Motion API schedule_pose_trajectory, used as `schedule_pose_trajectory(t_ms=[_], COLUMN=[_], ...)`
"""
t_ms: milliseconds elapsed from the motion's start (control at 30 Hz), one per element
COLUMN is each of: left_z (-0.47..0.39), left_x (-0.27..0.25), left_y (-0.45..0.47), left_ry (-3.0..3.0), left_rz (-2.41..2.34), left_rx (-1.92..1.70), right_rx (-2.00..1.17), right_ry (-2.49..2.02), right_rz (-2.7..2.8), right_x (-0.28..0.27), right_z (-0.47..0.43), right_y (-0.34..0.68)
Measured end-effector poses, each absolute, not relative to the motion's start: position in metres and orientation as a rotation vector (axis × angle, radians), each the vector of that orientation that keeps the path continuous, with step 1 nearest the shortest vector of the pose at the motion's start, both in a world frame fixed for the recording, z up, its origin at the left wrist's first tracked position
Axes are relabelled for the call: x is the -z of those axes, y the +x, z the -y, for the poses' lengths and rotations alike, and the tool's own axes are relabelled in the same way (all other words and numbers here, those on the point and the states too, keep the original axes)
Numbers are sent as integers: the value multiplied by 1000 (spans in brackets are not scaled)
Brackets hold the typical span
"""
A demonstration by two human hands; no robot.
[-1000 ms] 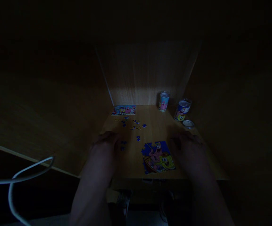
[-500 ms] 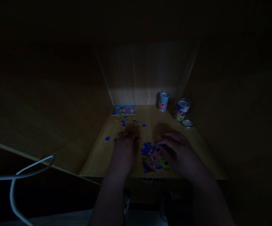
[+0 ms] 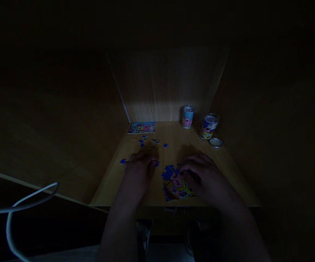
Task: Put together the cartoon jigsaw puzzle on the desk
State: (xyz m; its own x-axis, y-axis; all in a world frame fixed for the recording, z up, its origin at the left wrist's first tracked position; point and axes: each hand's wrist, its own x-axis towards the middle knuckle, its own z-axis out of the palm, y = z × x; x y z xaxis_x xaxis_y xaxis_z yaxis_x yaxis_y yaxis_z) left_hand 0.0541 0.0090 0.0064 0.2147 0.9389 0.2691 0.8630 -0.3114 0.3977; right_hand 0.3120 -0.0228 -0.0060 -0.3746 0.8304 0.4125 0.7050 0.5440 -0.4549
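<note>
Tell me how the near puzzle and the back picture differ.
The near puzzle has a ragged, knobbed left edge; the back picture has straight edges. In this view, the right hand partly hides the near puzzle; the back picture is uncovered. Both lie flat and show cartoon characters.

Since a second ago, the left hand (image 3: 138, 168) has moved rightward, nearer the puzzle (image 3: 170, 183), with a blue piece (image 3: 157, 164) now just beside it. The right hand (image 3: 202, 173) has shifted left, over the puzzle. A second blue piece (image 3: 123, 161) has appeared on the left.
</note>
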Motion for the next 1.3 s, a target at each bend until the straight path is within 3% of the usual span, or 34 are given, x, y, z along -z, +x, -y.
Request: schedule_pose_trajectory(t_ms=[700,1067,1300], left_z=[-9,-4,-7], left_x=[-7,-10,-7], left_y=[46,48,52], left_ry=[2241,1900,2002], left_rz=[-1632,-1327,-1282], left_rx=[-684,-860,-758], right_rx=[-277,-295,-308], right_ry=[-1217,-1241,-1248], right_rz=[2147,2147,2143], right_x=[8,8,7], right_z=[22,22,22], right_y=[313,311,311])
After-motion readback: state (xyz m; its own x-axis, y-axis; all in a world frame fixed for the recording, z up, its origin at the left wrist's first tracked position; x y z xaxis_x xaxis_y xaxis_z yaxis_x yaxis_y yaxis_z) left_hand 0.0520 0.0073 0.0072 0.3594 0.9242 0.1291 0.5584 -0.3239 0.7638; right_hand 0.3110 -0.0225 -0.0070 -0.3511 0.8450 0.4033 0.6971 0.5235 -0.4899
